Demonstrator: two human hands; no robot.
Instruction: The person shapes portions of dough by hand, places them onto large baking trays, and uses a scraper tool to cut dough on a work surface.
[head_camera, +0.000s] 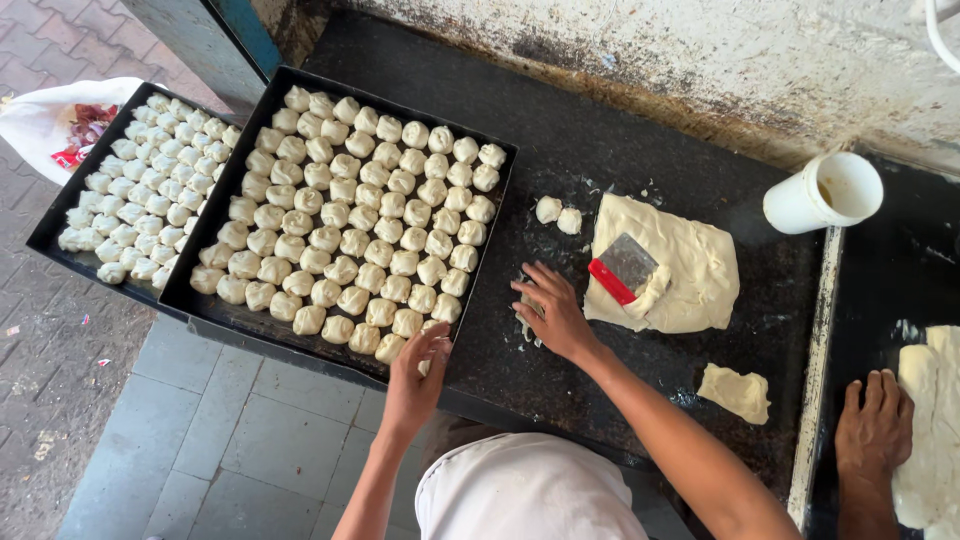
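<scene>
My left hand (417, 372) is at the near right corner of a black tray (196, 262), its fingers closed on a small dough ball beside the rows of dough balls (350, 230) that fill it. My right hand (552, 312) lies flat on the dark counter (560, 150), pressing a small piece of dough that is mostly hidden under the palm. Just right of it lies a flat slab of dough (680, 270) with a red-handled metal scraper (622, 268) on top. Two loose dough balls (558, 214) sit above my right hand.
A second black tray (60, 215) of smaller dough balls stands at the far left. A white plastic cup (826, 194) lies tipped at the counter's right. A small dough lump (736, 391) sits near the front edge. Another person's hand (873, 423) rests by more dough (928, 420) at the right.
</scene>
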